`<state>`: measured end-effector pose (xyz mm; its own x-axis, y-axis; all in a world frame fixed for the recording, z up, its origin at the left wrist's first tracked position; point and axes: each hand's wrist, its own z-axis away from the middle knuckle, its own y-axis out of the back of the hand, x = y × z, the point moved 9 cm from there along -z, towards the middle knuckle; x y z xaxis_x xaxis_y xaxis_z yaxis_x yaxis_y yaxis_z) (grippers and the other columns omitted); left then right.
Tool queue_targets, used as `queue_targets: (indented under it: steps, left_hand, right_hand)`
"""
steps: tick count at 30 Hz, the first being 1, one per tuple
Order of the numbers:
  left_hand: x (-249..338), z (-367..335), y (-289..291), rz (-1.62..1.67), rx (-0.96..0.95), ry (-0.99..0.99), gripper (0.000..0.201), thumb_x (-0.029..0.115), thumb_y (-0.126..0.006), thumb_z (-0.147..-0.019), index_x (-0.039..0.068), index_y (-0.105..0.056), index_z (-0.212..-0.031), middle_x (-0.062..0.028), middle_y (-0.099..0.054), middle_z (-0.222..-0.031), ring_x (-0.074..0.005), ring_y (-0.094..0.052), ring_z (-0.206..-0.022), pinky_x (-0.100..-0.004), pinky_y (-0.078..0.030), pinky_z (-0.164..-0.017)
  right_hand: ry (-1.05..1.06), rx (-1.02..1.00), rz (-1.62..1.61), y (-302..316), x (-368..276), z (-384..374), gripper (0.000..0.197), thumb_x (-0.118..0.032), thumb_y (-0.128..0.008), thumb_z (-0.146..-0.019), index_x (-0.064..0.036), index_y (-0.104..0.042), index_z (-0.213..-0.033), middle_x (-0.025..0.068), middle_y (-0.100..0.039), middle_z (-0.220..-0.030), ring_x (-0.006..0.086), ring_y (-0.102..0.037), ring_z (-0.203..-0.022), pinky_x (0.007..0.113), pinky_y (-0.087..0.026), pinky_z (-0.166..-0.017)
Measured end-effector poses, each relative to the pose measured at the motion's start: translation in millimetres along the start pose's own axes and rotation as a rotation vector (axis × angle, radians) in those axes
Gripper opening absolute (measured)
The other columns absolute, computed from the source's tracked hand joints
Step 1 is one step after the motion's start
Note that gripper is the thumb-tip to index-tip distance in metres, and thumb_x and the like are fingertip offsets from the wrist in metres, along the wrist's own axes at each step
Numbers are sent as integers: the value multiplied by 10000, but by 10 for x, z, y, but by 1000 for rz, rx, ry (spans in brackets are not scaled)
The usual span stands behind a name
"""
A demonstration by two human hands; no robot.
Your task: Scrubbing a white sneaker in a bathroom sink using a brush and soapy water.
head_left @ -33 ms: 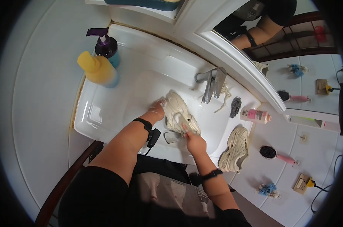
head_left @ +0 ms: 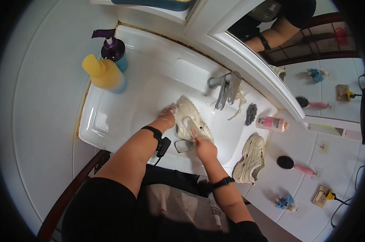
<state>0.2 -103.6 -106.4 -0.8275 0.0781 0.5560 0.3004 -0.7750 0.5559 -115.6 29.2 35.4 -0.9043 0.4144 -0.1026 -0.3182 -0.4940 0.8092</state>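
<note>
A cream sneaker (head_left: pixel 186 108) lies tilted in the white washbasin (head_left: pixel 110 129). My left hand (head_left: pixel 166 115), with white foam on it, is closed on the sneaker's left side; its fingertips are partly hidden. In my right hand (head_left: pixel 205 149) is a pale scrub brush (head_left: pixel 189 124), pressed against the sneaker's upper. The brush is slightly blurred, and its bristles cannot be made out. Just below the sneaker, near the basin's front, rests a small clear cup-like container (head_left: pixel 183 146).
A chrome faucet (head_left: pixel 227 90) stands at the back, with cream shoelaces (head_left: pixel 239 103) beside it. Rightward are a grey scrubber (head_left: pixel 251 113), a pink-labelled bottle (head_left: pixel 270 123) and a second cream sneaker (head_left: pixel 250 160). A yellow bottle (head_left: pixel 106 76) and a purple pump bottle (head_left: pixel 114 52) occupy the left corner.
My right hand and the brush have shifted slightly up and left along the sneaker. The left hand and the sneaker stay in place.
</note>
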Motion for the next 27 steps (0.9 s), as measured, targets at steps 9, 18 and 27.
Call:
queue_targets:
  steps: [9,18,27]
  left_hand:
    - [45,39,23,19,-71,47,449,122,-492,-847,79,-408,-1286,-148,-419,-1338,-292,-393,-1245,-341,-358,-1017]
    - [166,59,112,-23,-33,-32,446,4,-454,-821,63,-413,-1260,-149,-444,-1303,-280,-406,-1237,-324,-365,-1013]
    - [112,-68,-100,-221,-158,-39,537,96,-528,-800,24,-345,-1300,-176,-440,-1303,-293,-423,-1222,-325,-351,-1014]
  right_hand:
    - [100,86,8,64,-319,-381,402,-345,-426,-912,-400,-391,-1309,163,-632,-773,338,-618,-724,440,-471,-638]
    - [-68,-120,48,-322,389,491,426,-350,-443,-909,-440,-357,-1317,135,-637,-779,314,-622,-729,430,-472,-623]
    - [107,-141,68,-104,-248,-173,307,-374,-445,-900,-319,-544,-1185,141,-645,-841,324,-624,-786,437,-469,-687]
